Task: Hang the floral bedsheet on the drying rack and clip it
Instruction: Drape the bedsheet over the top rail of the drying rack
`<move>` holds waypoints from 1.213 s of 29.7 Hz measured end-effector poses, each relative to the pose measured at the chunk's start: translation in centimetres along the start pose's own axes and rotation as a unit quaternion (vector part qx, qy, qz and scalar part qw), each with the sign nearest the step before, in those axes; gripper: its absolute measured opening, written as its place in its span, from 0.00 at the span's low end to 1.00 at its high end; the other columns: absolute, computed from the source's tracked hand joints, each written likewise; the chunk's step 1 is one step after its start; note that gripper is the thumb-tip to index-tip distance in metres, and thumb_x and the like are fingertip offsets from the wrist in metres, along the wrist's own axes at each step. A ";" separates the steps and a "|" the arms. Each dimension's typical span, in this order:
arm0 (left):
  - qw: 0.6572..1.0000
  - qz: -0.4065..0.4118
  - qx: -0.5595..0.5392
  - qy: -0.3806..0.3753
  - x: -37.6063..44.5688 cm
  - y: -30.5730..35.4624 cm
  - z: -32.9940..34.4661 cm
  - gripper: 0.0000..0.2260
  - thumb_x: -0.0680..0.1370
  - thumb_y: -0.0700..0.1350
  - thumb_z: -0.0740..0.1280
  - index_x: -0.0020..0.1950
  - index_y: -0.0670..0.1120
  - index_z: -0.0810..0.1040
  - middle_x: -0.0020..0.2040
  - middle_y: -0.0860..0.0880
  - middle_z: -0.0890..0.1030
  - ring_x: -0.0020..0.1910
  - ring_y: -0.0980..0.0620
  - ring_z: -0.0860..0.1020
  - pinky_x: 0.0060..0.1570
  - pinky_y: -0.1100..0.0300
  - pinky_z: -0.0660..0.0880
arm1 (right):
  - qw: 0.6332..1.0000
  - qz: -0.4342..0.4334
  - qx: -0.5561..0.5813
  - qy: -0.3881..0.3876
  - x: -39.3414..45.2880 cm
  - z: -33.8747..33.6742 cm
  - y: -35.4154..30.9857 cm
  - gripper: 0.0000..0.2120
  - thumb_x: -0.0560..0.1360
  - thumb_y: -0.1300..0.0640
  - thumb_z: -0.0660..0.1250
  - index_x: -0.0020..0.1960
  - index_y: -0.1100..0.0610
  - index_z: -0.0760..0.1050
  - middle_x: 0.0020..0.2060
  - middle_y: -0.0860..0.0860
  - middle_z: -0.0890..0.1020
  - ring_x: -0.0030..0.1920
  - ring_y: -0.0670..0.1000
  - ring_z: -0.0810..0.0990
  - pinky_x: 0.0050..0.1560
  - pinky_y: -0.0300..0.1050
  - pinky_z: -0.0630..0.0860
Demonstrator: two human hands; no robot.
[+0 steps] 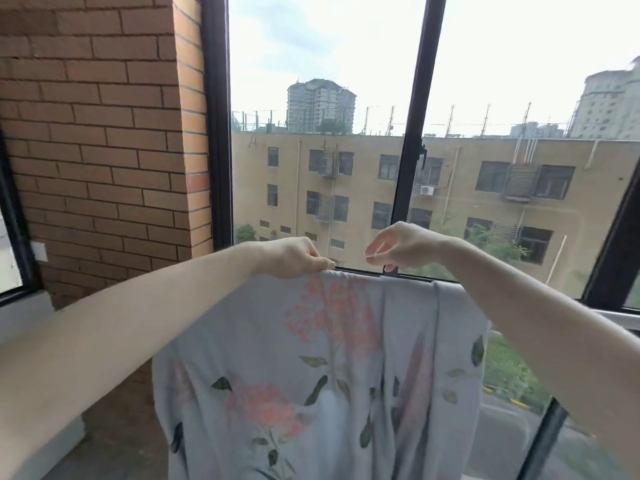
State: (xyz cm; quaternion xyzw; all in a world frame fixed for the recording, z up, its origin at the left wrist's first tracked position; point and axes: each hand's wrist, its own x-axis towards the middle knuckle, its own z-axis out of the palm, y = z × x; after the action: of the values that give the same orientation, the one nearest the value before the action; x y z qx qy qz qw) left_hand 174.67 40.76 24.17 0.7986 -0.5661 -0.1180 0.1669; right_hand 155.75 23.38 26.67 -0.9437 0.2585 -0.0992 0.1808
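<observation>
Two hands were raised in front of the window frame (414, 133), both at the top edge of the floral bedsheet (322, 368).

Item: your left hand (294, 258). It rested on the upper fold of the sheet, its fingers (323, 262) curled down and pinching the cloth at the fold line.

Item: your right hand (401, 245). It hovered just above the fold, a little apart from the left. Its fingers (375, 252) were bent and drawn close together at the tips; whether they pinched something small, I cannot tell. They did not visibly touch the cloth.

Item: floral bedsheet. Pale grey-blue with pink blossom clusters and dark green leaves, it was draped over a horizontal support at sill height and hung down in loose vertical folds toward the bottom of the view. The support itself was hidden beneath the cloth; a thin dark bar (391, 271) showed just beside the fold, below your right hand, though whether it belonged to a rack or the window is unclear.

Item: surroundings. A brick wall (97, 133) stood to your left. Beyond the glass were a yellow multi-storey building (460, 188), taller tower blocks (320, 103) and an overcast sky.
</observation>
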 end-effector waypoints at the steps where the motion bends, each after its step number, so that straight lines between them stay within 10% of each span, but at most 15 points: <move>1: 1.000 -0.008 -0.007 0.003 -0.4 0.2 0.1 0.25 0.83 0.59 0.62 0.29 0.50 0.63 0.26 0.54 0.62 0.25 0.52 0.61 0.35 0.56 0.61 | 0.999 -0.021 0.007 0.028 -2.2 0.2 -0.1 0.09 0.76 0.47 0.75 0.55 0.46 0.85 0.49 0.42 0.86 0.46 0.43 0.87 0.53 0.42 0.82; 10: 0.997 -0.054 -0.042 0.048 -2.2 1.3 0.9 0.20 0.77 0.62 0.63 0.33 0.50 0.69 0.33 0.49 0.68 0.33 0.50 0.66 0.40 0.55 0.67 | 0.877 -0.070 0.159 0.448 -20.7 11.4 3.4 0.13 0.73 0.60 0.77 0.52 0.46 0.81 0.51 0.39 0.81 0.50 0.43 0.81 0.51 0.39 0.76; 16: 0.995 -0.063 -0.055 0.052 -2.6 1.3 1.0 0.19 0.70 0.64 0.63 0.37 0.49 0.76 0.38 0.48 0.74 0.38 0.49 0.70 0.41 0.52 0.69 | 0.915 0.175 0.232 0.280 -23.6 22.6 10.5 0.36 0.69 0.41 0.80 0.71 0.49 0.69 0.64 0.45 0.73 0.55 0.49 0.80 0.54 0.50 0.79; 21: 0.994 -0.070 -0.053 0.059 -2.5 2.2 1.7 0.22 0.77 0.58 0.65 0.37 0.42 0.83 0.37 0.46 0.80 0.35 0.48 0.76 0.41 0.53 0.75 | 0.943 0.218 0.204 0.146 -24.1 26.2 13.0 0.05 0.79 0.46 0.70 0.46 0.45 0.76 0.40 0.43 0.85 0.39 0.48 0.85 0.37 0.40 0.77; 28: 0.995 -0.060 -0.058 0.048 -2.8 1.9 1.7 0.28 0.77 0.70 0.65 0.30 0.49 0.76 0.28 0.50 0.70 0.29 0.49 0.66 0.33 0.58 0.67 | 0.866 0.147 0.297 0.375 -23.7 19.8 10.7 0.16 0.78 0.69 0.58 0.38 0.52 0.76 0.27 0.52 0.77 0.27 0.49 0.71 0.27 0.45 0.66; 32: 0.995 0.000 -0.104 -0.009 -3.8 1.7 0.7 0.31 0.69 0.78 0.65 0.52 0.54 0.87 0.37 0.52 0.77 0.36 0.51 0.73 0.41 0.56 0.73 | 0.795 0.062 0.314 0.515 -23.3 9.0 5.6 0.14 0.80 0.70 0.56 0.42 0.60 0.76 0.29 0.53 0.76 0.26 0.43 0.70 0.26 0.38 0.66; 36: 0.984 0.020 -0.157 -0.079 -4.6 1.1 0.0 0.19 0.70 0.62 0.79 0.51 0.49 0.88 0.49 0.45 0.87 0.45 0.47 0.84 0.50 0.49 0.82 | 0.739 0.002 0.282 0.612 -22.5 0.4 3.9 0.11 0.80 0.66 0.58 0.44 0.62 0.78 0.31 0.49 0.78 0.33 0.46 0.79 0.31 0.43 0.76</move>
State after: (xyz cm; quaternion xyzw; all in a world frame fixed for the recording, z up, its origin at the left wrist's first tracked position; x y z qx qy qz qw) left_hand 172.16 44.80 24.56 0.7390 -0.5678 -0.2652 0.2472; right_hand 135.00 32.17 22.68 -0.5853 0.2752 -0.7232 0.2421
